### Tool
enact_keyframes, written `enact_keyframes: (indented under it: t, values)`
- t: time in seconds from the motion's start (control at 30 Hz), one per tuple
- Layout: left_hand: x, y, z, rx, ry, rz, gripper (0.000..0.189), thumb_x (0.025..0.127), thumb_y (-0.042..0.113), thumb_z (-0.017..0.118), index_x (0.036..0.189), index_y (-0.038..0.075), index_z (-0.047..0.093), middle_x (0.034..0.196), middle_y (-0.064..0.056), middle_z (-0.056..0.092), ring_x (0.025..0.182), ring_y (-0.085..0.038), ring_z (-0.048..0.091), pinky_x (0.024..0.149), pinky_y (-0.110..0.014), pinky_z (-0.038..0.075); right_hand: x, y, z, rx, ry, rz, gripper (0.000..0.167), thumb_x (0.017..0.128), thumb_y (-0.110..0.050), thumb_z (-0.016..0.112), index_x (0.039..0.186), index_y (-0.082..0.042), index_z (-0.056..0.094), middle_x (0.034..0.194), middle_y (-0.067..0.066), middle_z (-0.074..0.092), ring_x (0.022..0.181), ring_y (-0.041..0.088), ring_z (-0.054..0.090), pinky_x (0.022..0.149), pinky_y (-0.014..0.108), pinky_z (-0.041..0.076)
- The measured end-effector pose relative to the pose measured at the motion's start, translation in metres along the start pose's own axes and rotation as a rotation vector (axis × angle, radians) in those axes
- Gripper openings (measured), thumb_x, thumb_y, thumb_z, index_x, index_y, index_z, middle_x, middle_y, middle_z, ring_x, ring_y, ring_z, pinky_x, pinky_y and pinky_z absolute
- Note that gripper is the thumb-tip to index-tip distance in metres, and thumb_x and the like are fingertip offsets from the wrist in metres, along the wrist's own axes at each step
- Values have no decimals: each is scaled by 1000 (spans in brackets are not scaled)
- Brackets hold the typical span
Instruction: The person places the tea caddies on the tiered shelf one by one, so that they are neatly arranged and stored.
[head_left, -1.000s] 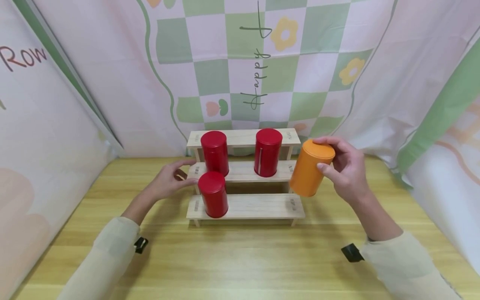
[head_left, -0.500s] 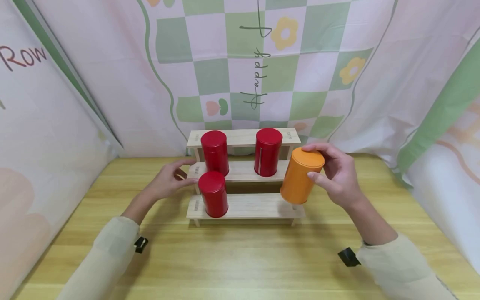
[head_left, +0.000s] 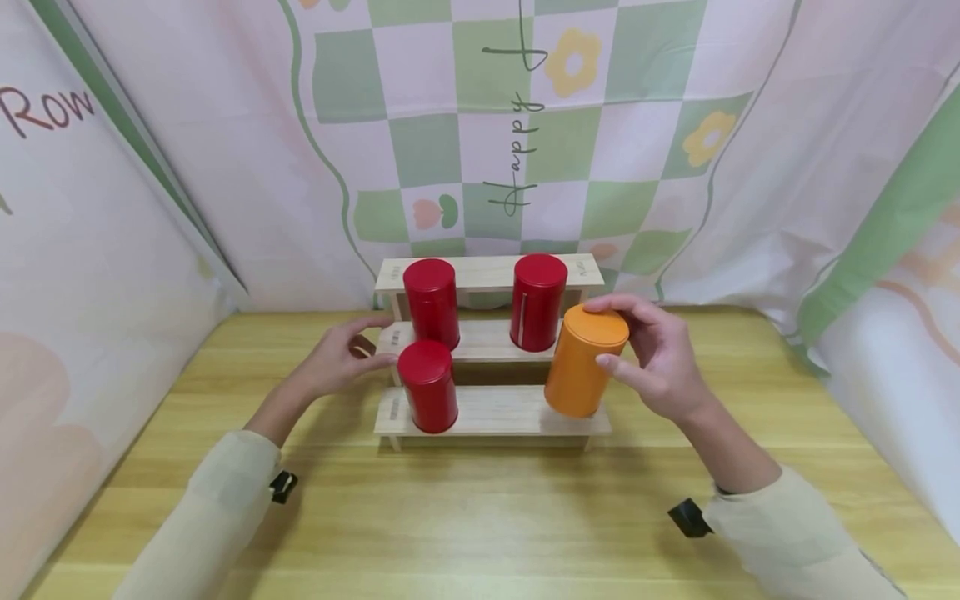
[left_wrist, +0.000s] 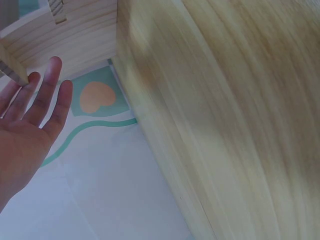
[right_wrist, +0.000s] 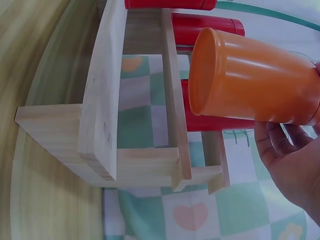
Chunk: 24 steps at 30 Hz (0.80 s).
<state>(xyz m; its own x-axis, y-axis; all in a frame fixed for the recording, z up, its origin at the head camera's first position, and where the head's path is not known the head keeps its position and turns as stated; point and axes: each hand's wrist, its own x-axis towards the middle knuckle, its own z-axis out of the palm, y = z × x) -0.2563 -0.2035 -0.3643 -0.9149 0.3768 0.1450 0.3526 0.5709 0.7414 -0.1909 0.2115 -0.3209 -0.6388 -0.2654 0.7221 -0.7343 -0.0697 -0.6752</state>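
My right hand (head_left: pixel 663 362) grips an orange lidded canister (head_left: pixel 581 367) by its top and side. The canister tilts a little, over the right end of the lowest tier of a wooden three-step shelf (head_left: pixel 502 408). In the right wrist view, the canister's bottom (right_wrist: pixel 204 72) hangs clear of the lowest board. My left hand (head_left: pixel 337 358) rests at the shelf's left end, fingertips right at the middle board; its fingers extend loosely in the left wrist view. One red canister (head_left: pixel 429 387) stands at the left of the lowest tier. Red canisters (head_left: pixel 431 304) (head_left: pixel 538 304) stand left and right on the middle tier.
The shelf stands on a wood-grain table (head_left: pixel 465 517). Behind it hangs a checked, flowered cloth (head_left: pixel 495 142), with white cloth at both sides. The shelf's top board (head_left: pixel 483 271) lies behind the lids of the red canisters.
My right hand has carried the orange canister left and down, from beside the shelf to over the lowest tier's right end. The left hand stays at the shelf's left end.
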Motion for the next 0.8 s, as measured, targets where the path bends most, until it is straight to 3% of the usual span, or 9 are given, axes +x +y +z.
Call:
enact_keyframes:
  t: [0.13, 0.43, 0.8]
  values:
    - [1, 0, 0, 2, 1, 4, 62, 93, 22, 79, 147, 2, 55, 146, -20, 57, 98, -32, 68, 88, -44, 61, 0, 2, 4, 22, -28, -20, 44, 73, 24, 57, 118, 25, 55, 120, 7, 69, 106, 19, 64, 96, 22, 55]
    - [0, 0, 0, 3, 3, 6, 62, 93, 21, 80, 147, 2, 55, 146, -20, 57, 98, -32, 68, 87, -44, 61, -2, 3, 10, -15, -80, 20, 47, 73, 24, 61, 120, 23, 56, 123, 4, 68, 108, 18, 64, 97, 22, 55]
    - [0, 0, 0, 2, 2, 1, 62, 93, 22, 79, 147, 3, 55, 146, -20, 57, 99, -32, 68, 88, -44, 61, -4, 5, 17, -62, -127, 14, 52, 73, 24, 70, 122, 13, 62, 122, 8, 69, 106, 17, 66, 92, 21, 56]
